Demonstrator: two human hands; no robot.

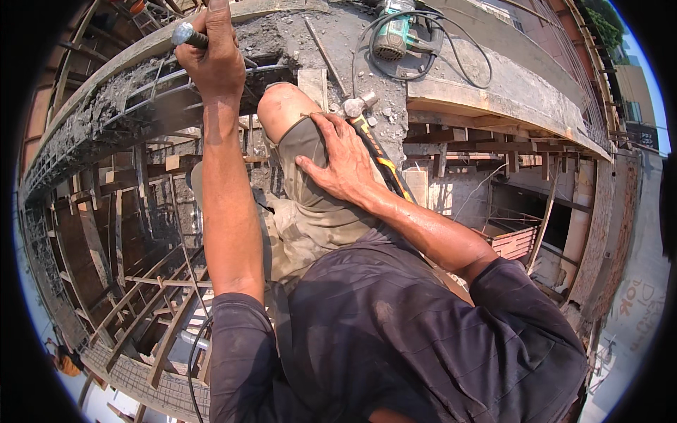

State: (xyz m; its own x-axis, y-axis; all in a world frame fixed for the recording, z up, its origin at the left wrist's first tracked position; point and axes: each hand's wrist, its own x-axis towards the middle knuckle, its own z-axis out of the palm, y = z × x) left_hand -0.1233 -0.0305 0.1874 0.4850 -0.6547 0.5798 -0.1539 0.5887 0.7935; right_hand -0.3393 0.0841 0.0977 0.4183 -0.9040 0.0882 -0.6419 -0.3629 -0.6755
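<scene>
My left hand (217, 60) is raised at the upper left, closed in a fist round a steel chisel (194, 38). The chisel's battered, shiny struck end sticks out to the left; its other end is hidden. My right hand (343, 162) lies on my bent knee with fingers spread, holding nothing. Just right of it a hammer (384, 156) leans against my leg. Its steel head points up and rests by the concrete edge, and its handle is black with yellow-orange marks.
A teal power tool (395, 34) with a coiled black cord (486, 67) lies on the concrete ledge (451, 53) ahead. Rubble and a thin bar (326, 56) lie nearby. Exposed rebar (151, 95) runs along the broken beam at left. Timber framing (166, 282) and deep openings lie below on both sides.
</scene>
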